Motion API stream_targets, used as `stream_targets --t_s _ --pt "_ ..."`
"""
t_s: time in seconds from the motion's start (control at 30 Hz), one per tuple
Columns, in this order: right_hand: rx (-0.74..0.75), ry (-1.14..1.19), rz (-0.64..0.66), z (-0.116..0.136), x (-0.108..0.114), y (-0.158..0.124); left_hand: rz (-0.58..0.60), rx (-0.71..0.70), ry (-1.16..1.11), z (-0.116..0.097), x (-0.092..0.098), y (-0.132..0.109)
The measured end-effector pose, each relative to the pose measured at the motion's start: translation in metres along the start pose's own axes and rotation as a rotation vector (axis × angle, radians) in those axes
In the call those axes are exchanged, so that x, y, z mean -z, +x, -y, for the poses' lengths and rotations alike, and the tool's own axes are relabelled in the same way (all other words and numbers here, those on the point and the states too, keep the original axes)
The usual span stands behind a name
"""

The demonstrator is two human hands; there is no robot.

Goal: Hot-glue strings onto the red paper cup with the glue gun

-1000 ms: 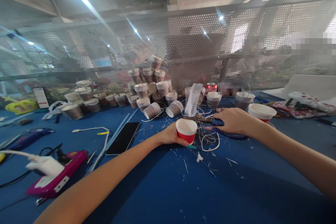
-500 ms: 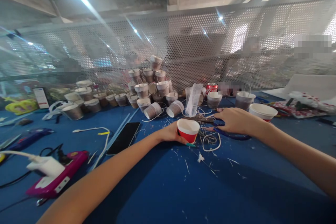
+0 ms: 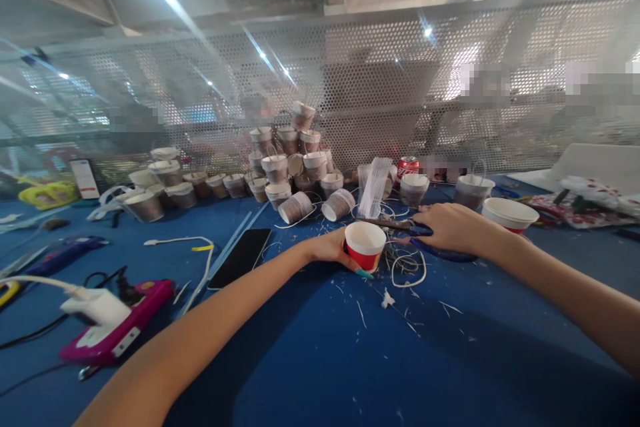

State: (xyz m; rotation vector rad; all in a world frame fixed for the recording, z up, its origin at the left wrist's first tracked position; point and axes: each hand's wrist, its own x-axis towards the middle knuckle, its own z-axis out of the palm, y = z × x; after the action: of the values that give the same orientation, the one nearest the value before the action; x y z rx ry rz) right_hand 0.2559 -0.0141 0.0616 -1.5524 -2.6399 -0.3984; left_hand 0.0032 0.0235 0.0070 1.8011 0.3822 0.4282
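Observation:
My left hand (image 3: 333,247) is wrapped around the side of a red paper cup (image 3: 365,250) with a white rim, which stands on the blue table. Close by on the right, my right hand (image 3: 447,230) grips the blue handles of a pair of scissors (image 3: 387,222). Their dark blades point left, toward the cup's far side; whether they touch it I cannot tell. A looped white cord (image 3: 417,280) and grey-brown clippings lie between the cup and the scissors. A larger white-rimmed cup (image 3: 510,215) stands beyond my right wrist.
Several brown string-wrapped cups (image 3: 277,170) are stacked at the back. A bundle of clear plastic sticks (image 3: 375,187) and a red can (image 3: 407,165) stand near them. To the left lie a black phone (image 3: 240,259) and a magenta power strip (image 3: 117,333). White scraps litter the table.
The whole view has shifted slightly. The cup's rim looks rounder now, and the scissor blades show more plainly behind it. Both hands keep their holds.

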Motion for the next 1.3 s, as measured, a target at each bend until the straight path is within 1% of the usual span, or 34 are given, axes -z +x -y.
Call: stream_targets --t_s 0.07,0.13,0.2,0.3,0.37,0.4,0.57,0.67,0.9,1.13,1.3 --pt "-0.044 -0.045 0.03 -0.002 0.003 0.0 -0.015 -0.017 -0.011 0.001 -0.001 -0.001" --pt "-0.077 -0.032 0.03 -0.005 0.004 0.0 -0.058 -0.037 -0.034 0.003 -0.001 -0.004" --pt "-0.071 0.022 0.015 -0.01 0.003 -0.001 -0.12 -0.056 -0.033 0.006 -0.002 -0.007" --pt "-0.028 0.099 0.015 -0.014 0.0 -0.004 -0.222 -0.081 0.044 0.008 -0.004 -0.013" --pt "-0.011 0.113 0.019 -0.014 -0.002 -0.006 -0.293 -0.079 0.089 0.008 -0.005 -0.015" --pt "-0.006 0.104 0.017 -0.013 -0.002 -0.007 -0.307 -0.071 0.092 0.007 -0.006 -0.015" --pt "-0.007 0.038 0.025 -0.008 0.002 -0.009 -0.247 -0.033 -0.023 0.003 -0.006 -0.015" --pt "-0.005 0.036 0.046 -0.007 0.003 -0.008 -0.207 -0.024 -0.09 0.002 -0.005 -0.013" --pt "-0.009 0.056 0.07 -0.005 0.003 -0.006 -0.105 -0.015 -0.17 0.0 -0.003 -0.011" --pt "-0.031 0.109 0.106 -0.003 0.002 -0.008 -0.102 0.007 -0.144 0.001 -0.001 -0.011" --pt "-0.01 0.074 0.105 -0.004 0.0 -0.007 -0.099 0.022 -0.156 0.004 0.001 -0.012"
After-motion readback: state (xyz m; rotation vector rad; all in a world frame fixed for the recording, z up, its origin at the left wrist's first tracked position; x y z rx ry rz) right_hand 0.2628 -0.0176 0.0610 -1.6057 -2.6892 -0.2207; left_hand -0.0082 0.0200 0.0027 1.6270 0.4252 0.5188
